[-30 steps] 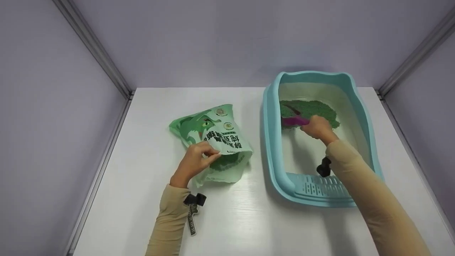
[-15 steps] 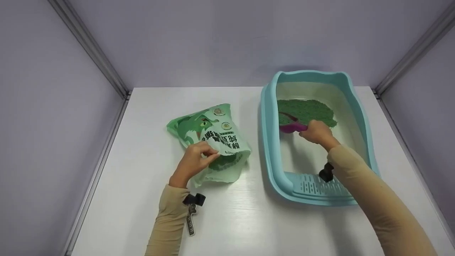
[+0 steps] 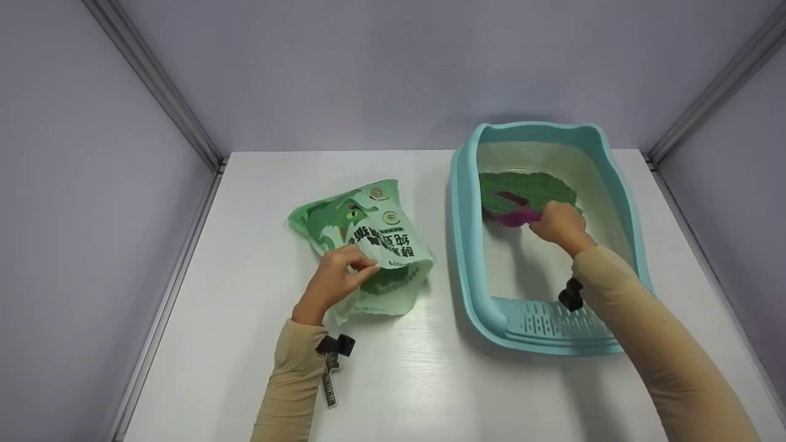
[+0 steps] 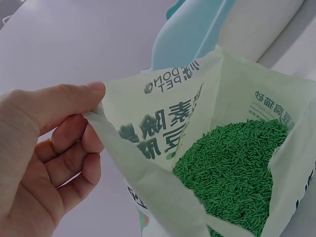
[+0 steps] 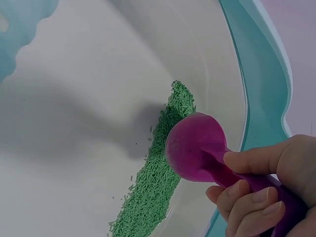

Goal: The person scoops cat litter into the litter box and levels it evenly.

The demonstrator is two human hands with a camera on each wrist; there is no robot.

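My left hand [image 3: 339, 276] pinches the rim of an opened green cat litter bag [image 3: 334, 224] between thumb and forefinger. Inside that bag, the left wrist view shows a heap of green litter pellets [image 4: 232, 173]. Over on the right, my right hand [image 3: 560, 222] grips the handle of a purple scoop [image 3: 517, 217]. The scoop's bowl is over the green litter [image 5: 150, 190] spread in the blue litter box [image 3: 471, 258]; whether it touches the litter I cannot tell. Much of the handle is hidden by my fingers in the right wrist view.
Both bag and box stand on a white table [image 3: 393, 380]. A slotted blue step [image 3: 546, 320] spans the box's near end. Grey-white panels [image 3: 393, 73] enclose the table at the back and sides. A small tag [image 3: 330, 383] lies beside my left wrist.
My right hand and the scoop have moved a little to the right and toward me inside the box. The left hand keeps its hold on the bag's rim.
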